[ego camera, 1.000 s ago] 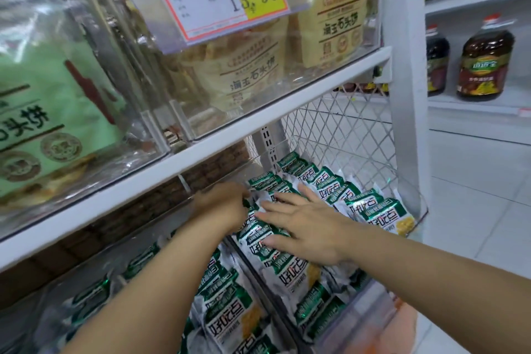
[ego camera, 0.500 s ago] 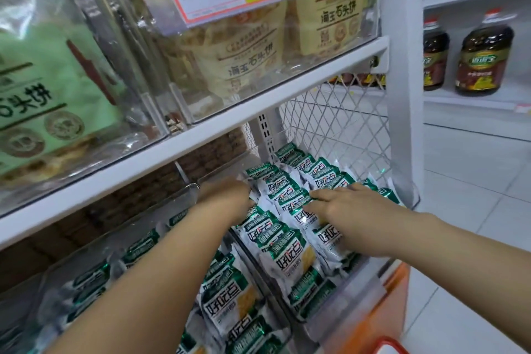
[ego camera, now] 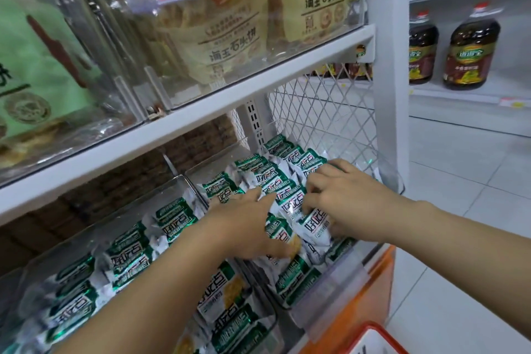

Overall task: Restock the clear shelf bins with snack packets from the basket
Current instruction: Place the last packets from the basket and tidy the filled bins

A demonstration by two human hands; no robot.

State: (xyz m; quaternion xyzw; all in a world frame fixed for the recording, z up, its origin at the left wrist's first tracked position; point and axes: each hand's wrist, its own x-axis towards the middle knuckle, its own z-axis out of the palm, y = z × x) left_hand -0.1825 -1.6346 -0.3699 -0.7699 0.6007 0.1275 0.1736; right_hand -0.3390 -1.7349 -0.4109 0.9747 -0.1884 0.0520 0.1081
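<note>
- The basket [ego camera: 370, 330] is seen only as a red rim at the lower edge, nearest of all, below and to the right of both hands. Its contents are hidden.
- The front wall of the right-hand clear bin [ego camera: 330, 284] is met next, just beneath the hands.
- The left hand [ego camera: 247, 227] is laid over the front packets with fingers loosely extended, pressing rather than gripping.
- The right hand [ego camera: 347, 204] is set just beside it, fingers bent down onto the packets. Whether one is pinched cannot be told.
- Between the two hands the snack packets [ego camera: 287, 195] are overlapped like tiles in one row, whose long axis runs from the front wall back and to the left.
- The row is flanked on both sides, so either hand is judged equally near for squaring it.
- The far end of the row lies beside the wire mesh [ego camera: 324, 106], beyond both hands.
</note>
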